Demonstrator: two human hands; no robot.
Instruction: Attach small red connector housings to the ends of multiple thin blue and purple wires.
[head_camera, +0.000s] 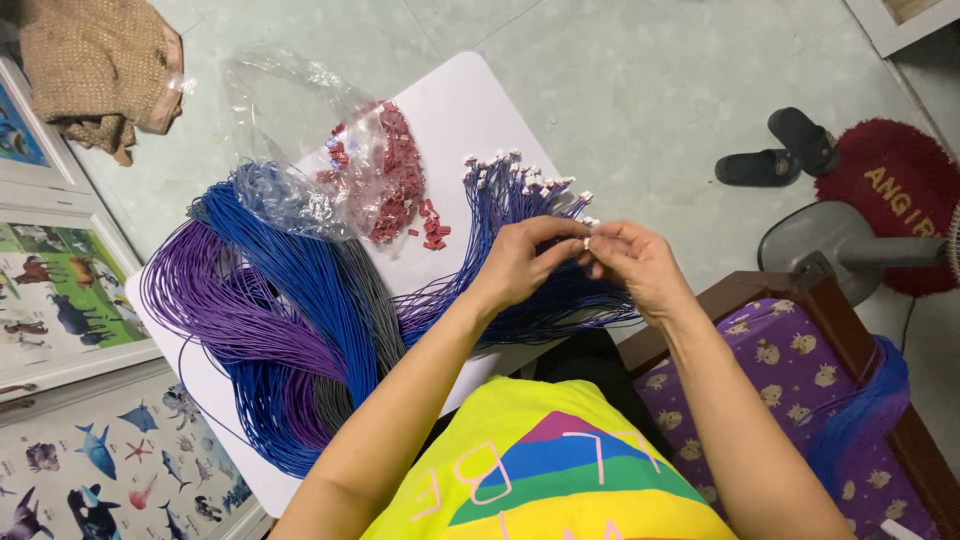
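Observation:
My left hand (522, 262) and my right hand (638, 265) meet above the right edge of a white table (455, 110). Their fingertips pinch a small white connector (587, 241) on the end of a thin wire. Beneath them lies a fanned bundle of blue and purple wires with white connectors (515, 195) on their tips. Left of it sits a pile of small red connector housings (400, 180), partly inside a clear plastic bag (290, 130). A big looped bundle of purple, blue and grey wires (270, 320) covers the table's left side.
Picture posters of animals (60, 290) lie on the floor at left, with a brown woven cloth (95, 65) above them. At right are black sandals (780, 150), a red mat (890, 190), a fan base (830, 245) and a wooden seat with a purple cushion (790, 370).

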